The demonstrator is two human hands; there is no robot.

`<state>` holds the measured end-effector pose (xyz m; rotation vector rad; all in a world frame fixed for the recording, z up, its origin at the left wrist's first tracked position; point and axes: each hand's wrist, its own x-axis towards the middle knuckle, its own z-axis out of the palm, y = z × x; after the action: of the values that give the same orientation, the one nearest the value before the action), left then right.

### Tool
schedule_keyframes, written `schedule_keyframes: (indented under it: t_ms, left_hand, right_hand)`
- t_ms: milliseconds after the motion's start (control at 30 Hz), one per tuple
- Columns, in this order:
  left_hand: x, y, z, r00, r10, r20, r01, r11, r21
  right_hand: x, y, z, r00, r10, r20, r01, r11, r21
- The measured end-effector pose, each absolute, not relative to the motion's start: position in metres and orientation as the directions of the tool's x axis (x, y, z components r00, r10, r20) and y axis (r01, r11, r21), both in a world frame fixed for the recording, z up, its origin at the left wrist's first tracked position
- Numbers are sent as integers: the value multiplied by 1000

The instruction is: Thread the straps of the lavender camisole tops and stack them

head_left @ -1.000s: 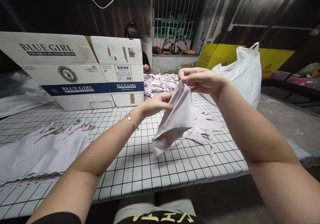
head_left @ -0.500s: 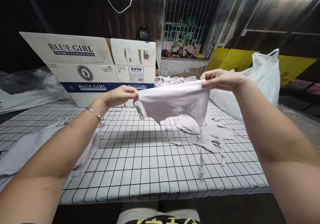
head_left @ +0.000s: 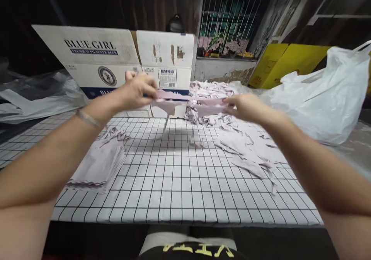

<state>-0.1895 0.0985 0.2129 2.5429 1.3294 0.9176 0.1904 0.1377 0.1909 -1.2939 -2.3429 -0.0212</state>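
Observation:
Between my two hands a pale pink piece of fabric [head_left: 176,96] is stretched out sideways above the table, blurred by motion, with a thin strip dangling below it. My left hand [head_left: 139,90] pinches its left end, fingers curled. At the other end, my right hand [head_left: 245,106] grips the cloth between thumb and fingers. A neat stack of pale fabric pieces [head_left: 97,159] lies under my left forearm. Loose flat fabric pieces [head_left: 249,152] are spread at the right of the table, and a heap of fabric scraps [head_left: 211,90] sits behind the held cloth.
A white and blue beer carton [head_left: 116,63] stands at the back left of the grid-patterned tablecloth [head_left: 174,190]. White plastic bags [head_left: 327,97] bulge at the right, with a yellow carton [head_left: 290,63] behind. Clear plastic [head_left: 63,90] lies at the left.
The fabric, earlier hanging broad and open, is now a narrow band stretched flatter between my hands. My left hand has risen, my right hand has dropped slightly, and the view has tilted down.

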Motion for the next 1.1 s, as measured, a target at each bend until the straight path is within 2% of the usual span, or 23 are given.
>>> schedule_keyframes:
  t_ms: [67,167,233,300,400,567,667,800,933,1000,1100]
  left_hand:
    - [-180,58,156,541,733,413,746,-645,168]
    - [-167,-3,63,629,695,348,740,-673,8]
    - [-160,-34,17,606,719,340,765,-644,-2]
    - [-152,-54,-10,543,770,335,805,-591,55]
    - [-141,-64,-22,402,848,346,851,-485,199]
    - [-127,-68,-31,128,916,380,871,-286,398]
    - [-128,-81,-35,100,926,364,849,-270,454]
    - [-132,-103,-33,221,918,330,868,-339,363]
    - [-138,-123,-31,150,935,321,909,-258,328]
    - [-142,-131,-26,118,951,285,916,-216,339]
    - [-151,-131,-9,140,981,132,880,-184,439]
  right_hand:
    - [189,93,129,-419,859,295,864,477,-161]
    - [188,26,36,-311,939,145,930,332,-158]
    - [189,-6,-7,-194,974,114,957,214,-198]
    - [189,-22,-30,-57,990,125,962,88,-259]
    - [191,-24,-34,14,988,152,953,33,-300]
    - [202,-25,-23,-19,933,359,978,91,-185]
    - [214,-40,-22,-79,917,391,978,147,-147]
    - [226,-64,-25,-166,945,280,949,230,-215]
    - [232,-77,-24,-183,970,161,918,228,-326]
    - [237,-77,-13,-254,967,-10,884,228,-408]
    - [235,-56,15,-460,844,-275,756,209,-621]
